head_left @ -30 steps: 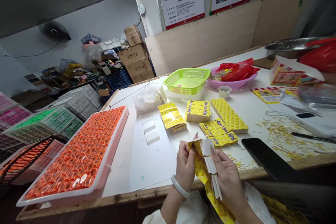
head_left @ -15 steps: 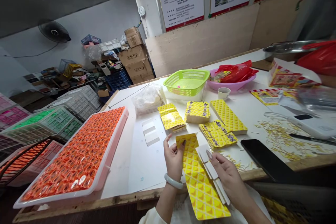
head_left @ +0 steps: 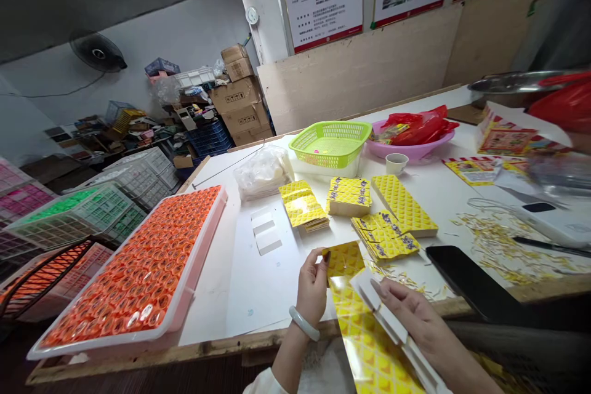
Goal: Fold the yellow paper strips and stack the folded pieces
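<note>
My left hand (head_left: 314, 283), with a pale bangle on its wrist, pinches the top left corner of a long yellow patterned card sheet (head_left: 364, 326). The sheet hangs at the table's front edge, its lower end cut off by the picture. White folded card pieces (head_left: 385, 314) lie along its right side, gripped between the thumb and fingers of my right hand (head_left: 418, 317). Whether these pieces are joined to the sheet I cannot tell. Just beyond my hands are stacks of yellow cards (head_left: 302, 204), some with dark purple print (head_left: 385, 235).
A pink tray (head_left: 184, 295) of orange round pieces stands at left. Behind the cards are a green basket (head_left: 330, 141), a purple basin (head_left: 410, 146) and a white cup (head_left: 396, 164). A black phone (head_left: 471, 280) and yellow paper scraps (head_left: 498, 252) lie at right.
Both hands have moved slightly right and down, carrying the yellow sheet and the white pieces lower. More of the sheet's bottom is now outside the picture.
</note>
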Available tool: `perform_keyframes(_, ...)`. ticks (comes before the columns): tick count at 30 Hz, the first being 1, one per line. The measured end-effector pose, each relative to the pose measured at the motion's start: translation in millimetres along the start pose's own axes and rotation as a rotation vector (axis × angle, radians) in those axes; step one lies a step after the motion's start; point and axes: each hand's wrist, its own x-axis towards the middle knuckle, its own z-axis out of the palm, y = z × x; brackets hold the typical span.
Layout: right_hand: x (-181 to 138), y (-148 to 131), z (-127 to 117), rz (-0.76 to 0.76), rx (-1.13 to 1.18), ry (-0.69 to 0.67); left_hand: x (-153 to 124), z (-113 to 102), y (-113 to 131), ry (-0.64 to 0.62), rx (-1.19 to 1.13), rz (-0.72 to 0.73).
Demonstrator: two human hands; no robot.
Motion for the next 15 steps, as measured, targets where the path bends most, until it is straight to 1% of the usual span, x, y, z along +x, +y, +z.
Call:
perform_keyframes(2, 3.6, 7.8, 1.2, -0.067, -0.184, 0.005, -1.2, 1.3, 3.3, -0.084, -0.051, -0.085)
perform_keyframes(4, 6.5, 16.9, 1.9, -0.12, -0.344, 0.01, -1.6, 1.6, 7.8, -0.2, -0.062, -0.14)
perform_keyframes(7, 7.8, 26.5, 2.1, -0.125, -0.456, -0.008, -0.8, 1.1, 15.0, -0.328, 0.002, -0.106)
perform_keyframes(9, 6.9, 27.8, 2.6, -0.125, -0.483, -0.013, 0.0, 1.0, 19.2, -0.351, 0.051, -0.083)
perform_keyframes(11, 5.5, 26.0, 4.0, -0.123, -0.49, -0.01, 0.7, 0.9, 21.7, -0.348, 0.069, -0.105)
perform_keyframes(13, 3.6, 23.3, 5.3, -0.123, -0.489, -0.002, 1.2, 0.1, 21.4, -0.361, 0.076, -0.13)
perform_keyframes(15, 1.3, 21.1, 5.7, -0.131, -0.48, 0.011, 2.0, -2.1, 17.7, -0.382, 0.136, -0.12)
